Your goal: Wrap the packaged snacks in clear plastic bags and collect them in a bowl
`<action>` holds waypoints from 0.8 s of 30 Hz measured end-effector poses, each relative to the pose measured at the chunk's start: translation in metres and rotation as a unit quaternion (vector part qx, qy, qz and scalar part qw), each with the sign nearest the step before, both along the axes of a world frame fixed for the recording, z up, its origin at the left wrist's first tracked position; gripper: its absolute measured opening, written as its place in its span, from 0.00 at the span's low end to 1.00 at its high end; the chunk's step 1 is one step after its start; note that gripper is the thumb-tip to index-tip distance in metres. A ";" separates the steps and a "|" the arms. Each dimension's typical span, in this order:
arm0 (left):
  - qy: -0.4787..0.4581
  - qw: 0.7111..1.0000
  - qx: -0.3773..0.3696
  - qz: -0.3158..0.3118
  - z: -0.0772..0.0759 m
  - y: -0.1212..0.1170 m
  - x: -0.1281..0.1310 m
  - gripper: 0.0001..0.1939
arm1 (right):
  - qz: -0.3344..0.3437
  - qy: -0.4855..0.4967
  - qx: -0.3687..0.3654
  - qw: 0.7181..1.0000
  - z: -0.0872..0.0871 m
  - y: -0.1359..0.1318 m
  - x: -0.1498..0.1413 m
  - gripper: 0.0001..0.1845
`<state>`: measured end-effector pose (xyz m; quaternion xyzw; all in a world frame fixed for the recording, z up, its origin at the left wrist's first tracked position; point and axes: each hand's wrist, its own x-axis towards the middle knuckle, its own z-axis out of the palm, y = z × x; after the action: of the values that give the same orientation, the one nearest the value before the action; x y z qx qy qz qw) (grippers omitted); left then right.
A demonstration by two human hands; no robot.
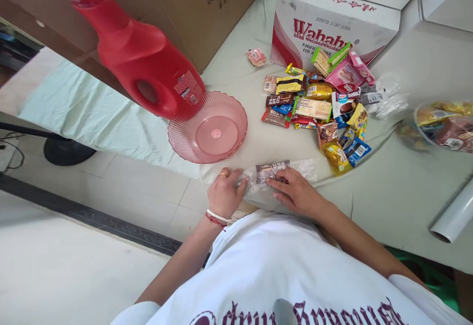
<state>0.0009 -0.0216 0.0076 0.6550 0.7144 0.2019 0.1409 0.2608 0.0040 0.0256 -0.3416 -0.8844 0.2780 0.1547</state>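
In front of my body, a clear plastic bag (pixel 305 169) lies at the table's near edge, with a small brown-wrapped snack (pixel 265 173) in or under the film. My left hand (pixel 225 194) pinches the left end of the plastic between thumb and fingers. My right hand (pixel 297 189) lies palm down over the right part, fingers apart, its fingertips touching the film beside the snack. A pink ribbed plastic plate (pixel 236 140) sits just beyond my left hand. Past my right hand is a pile of wrapped snacks (pixel 312 109) in many colours.
A large red jug (pixel 148 58) stands left of the plate, before a brown cardboard box (pixel 177 14). Behind the snacks is a white Wahaha carton (pixel 332 24). One pink packet (pixel 256 57) lies apart. At right are a clear tub (pixel 421 123) of snacks and a plastic roll (pixel 453 214).
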 end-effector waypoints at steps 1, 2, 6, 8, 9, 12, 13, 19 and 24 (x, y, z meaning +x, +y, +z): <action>-0.020 0.999 0.027 -0.001 0.002 -0.001 -0.001 0.12 | -0.007 -0.009 0.009 1.000 -0.002 -0.003 0.000 0.21; -0.055 0.997 0.050 0.004 0.006 -0.002 -0.002 0.10 | -0.013 -0.016 0.019 1.000 -0.004 -0.005 0.000 0.22; -0.293 0.956 -0.009 0.006 0.025 -0.003 0.010 0.11 | -0.029 -0.016 0.054 0.998 -0.014 -0.010 -0.005 0.23; -0.389 0.919 -0.065 -0.024 0.030 0.001 0.028 0.10 | -0.036 -0.014 0.066 0.997 -0.016 -0.011 -0.008 0.22; -0.409 0.909 -0.073 -0.042 0.030 0.005 0.039 0.10 | -0.040 -0.012 0.071 0.997 -0.016 -0.011 -0.009 0.22; -0.348 0.930 -0.039 -0.111 0.024 0.015 0.067 0.16 | -0.039 0.013 0.062 0.997 -0.010 -0.016 -0.006 0.19; -0.298 0.945 -0.021 -0.132 0.021 0.018 0.073 0.17 | -0.034 0.027 0.046 0.998 -0.006 -0.018 -0.003 0.18; -0.044 0.987 0.012 -0.152 0.016 0.024 0.080 0.15 | -0.261 0.070 -0.029 0.962 0.005 -0.016 0.023 0.15; 0.008 0.993 0.005 -0.117 0.017 0.031 0.085 0.06 | -0.373 -0.105 0.080 0.918 -0.001 0.007 0.028 0.20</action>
<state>0.0857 0.0090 0.0242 0.7364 0.6327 0.1829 0.1546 0.2893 0.0114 0.0247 -0.6606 -0.7230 0.0914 0.1803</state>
